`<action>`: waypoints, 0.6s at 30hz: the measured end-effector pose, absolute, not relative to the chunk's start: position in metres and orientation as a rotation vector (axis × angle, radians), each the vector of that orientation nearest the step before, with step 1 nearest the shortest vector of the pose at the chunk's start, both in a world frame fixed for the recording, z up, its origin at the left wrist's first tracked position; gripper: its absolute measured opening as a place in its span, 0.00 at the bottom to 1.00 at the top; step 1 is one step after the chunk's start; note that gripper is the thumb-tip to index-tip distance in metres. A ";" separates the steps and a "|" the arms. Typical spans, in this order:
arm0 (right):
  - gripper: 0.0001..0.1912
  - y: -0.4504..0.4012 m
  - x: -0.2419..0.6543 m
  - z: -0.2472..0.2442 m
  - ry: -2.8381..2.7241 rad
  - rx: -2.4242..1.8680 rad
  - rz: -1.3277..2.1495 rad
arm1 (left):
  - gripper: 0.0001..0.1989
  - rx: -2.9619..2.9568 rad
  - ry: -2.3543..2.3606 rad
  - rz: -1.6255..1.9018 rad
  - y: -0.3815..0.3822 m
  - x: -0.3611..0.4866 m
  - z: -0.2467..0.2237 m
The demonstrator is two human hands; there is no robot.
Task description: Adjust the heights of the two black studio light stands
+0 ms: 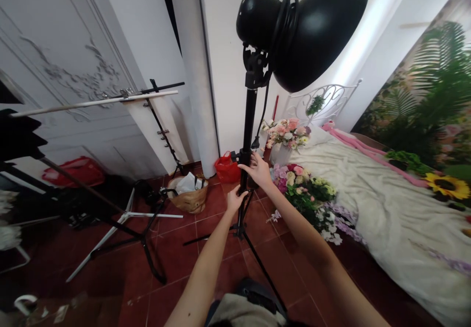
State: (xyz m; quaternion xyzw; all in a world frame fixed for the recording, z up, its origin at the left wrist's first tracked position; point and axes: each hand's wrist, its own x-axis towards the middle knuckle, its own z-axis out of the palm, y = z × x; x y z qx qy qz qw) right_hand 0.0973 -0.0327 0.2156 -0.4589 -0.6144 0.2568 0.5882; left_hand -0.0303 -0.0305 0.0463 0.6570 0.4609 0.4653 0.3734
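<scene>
Right in front of me stands a black light stand [249,116] on spread tripod legs. A large black studio light [324,27] with a dome-shaped reflector is mounted on top, its cord coiled round the neck and its plug hanging beside the pole. My left hand [236,199] is wrapped round the lower part of the pole. Higher up, my right hand [256,170] grips the pole just under the black collar [243,157] with its side knob. Some fingers of both hands are hidden behind the pole.
A cream-covered bed [379,209] is at right, with flower bouquets [301,184] beside it. At left are more stands [127,216], a woven basket [189,197] and a red bag [227,169]. A white paper roll [195,71] leans behind.
</scene>
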 end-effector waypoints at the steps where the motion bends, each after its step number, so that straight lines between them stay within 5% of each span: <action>1: 0.33 -0.031 0.099 0.217 -1.413 -1.041 0.640 | 0.21 1.680 1.174 1.195 -0.030 -0.030 0.045; 18: 0.26 -0.027 0.102 0.284 -1.392 -1.033 0.547 | 0.19 1.644 1.155 1.219 -0.028 -0.031 0.039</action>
